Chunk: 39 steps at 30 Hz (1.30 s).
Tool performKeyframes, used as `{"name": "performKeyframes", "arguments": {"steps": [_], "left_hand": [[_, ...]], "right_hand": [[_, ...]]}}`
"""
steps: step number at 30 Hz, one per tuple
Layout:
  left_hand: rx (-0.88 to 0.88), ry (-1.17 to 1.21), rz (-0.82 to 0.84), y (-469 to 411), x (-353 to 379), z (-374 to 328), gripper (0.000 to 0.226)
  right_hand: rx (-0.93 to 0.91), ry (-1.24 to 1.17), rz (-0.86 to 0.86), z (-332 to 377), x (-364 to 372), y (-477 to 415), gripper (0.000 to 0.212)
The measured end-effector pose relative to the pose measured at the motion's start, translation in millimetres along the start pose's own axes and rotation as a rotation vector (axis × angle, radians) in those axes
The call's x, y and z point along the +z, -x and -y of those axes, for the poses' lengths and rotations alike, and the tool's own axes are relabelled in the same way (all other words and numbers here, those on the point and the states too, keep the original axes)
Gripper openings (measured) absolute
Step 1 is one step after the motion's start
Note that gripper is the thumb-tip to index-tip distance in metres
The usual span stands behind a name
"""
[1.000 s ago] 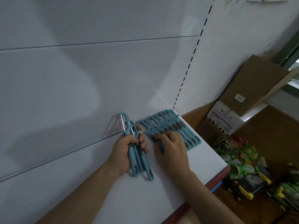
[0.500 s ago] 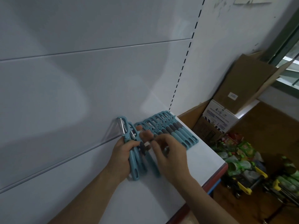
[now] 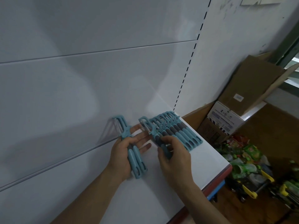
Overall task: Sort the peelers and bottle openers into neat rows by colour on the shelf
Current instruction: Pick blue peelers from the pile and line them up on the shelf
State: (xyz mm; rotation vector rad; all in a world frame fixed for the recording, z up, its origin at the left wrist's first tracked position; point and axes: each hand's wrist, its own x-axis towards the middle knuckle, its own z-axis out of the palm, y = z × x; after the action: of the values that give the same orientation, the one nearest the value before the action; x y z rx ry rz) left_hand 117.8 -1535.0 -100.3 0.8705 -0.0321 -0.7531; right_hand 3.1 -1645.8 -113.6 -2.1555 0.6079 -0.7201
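A row of teal peelers point(image 3: 182, 135) was laid side by side at the far right corner of the shelf point(image 3: 207, 165), heads to the back panel point(image 3: 97, 78), handles toward the front edge. A single peeler point(image 3: 152, 135) was pinched by the right hand point(image 3: 176, 159), fingers curled on its handle, touching the row's left end. Spare peelers point(image 3: 135, 165) were clamped by the thumb in the left hand point(image 3: 123, 159), its other fingers stretched out. The teal row was judged mostly done, spares left to add. No bottle openers or other colours were seen, so that part was judged not yet started
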Motion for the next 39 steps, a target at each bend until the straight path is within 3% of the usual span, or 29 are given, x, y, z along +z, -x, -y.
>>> {"name": "performKeyframes", "arguments": {"steps": [6,17,34,39], "left_hand": [[0.089,-0.175,-0.120,2,-7,2,0.036],[0.124,-0.266,0.017,1,-22,7,0.037],[0.159,-0.453,0.000,3,-23,11,0.035],[0.174,-0.470,-0.014,0,-27,9,0.021]], "right_hand": [[-0.143,0.204,-0.060,-5,1,-8,0.030],[-0.229,0.406,-0.028,-21,20,-15,0.020],[-0.263,0.500,-0.027,-27,23,-11,0.019],[-0.243,0.480,-0.029,-24,22,-11,0.018]]}}
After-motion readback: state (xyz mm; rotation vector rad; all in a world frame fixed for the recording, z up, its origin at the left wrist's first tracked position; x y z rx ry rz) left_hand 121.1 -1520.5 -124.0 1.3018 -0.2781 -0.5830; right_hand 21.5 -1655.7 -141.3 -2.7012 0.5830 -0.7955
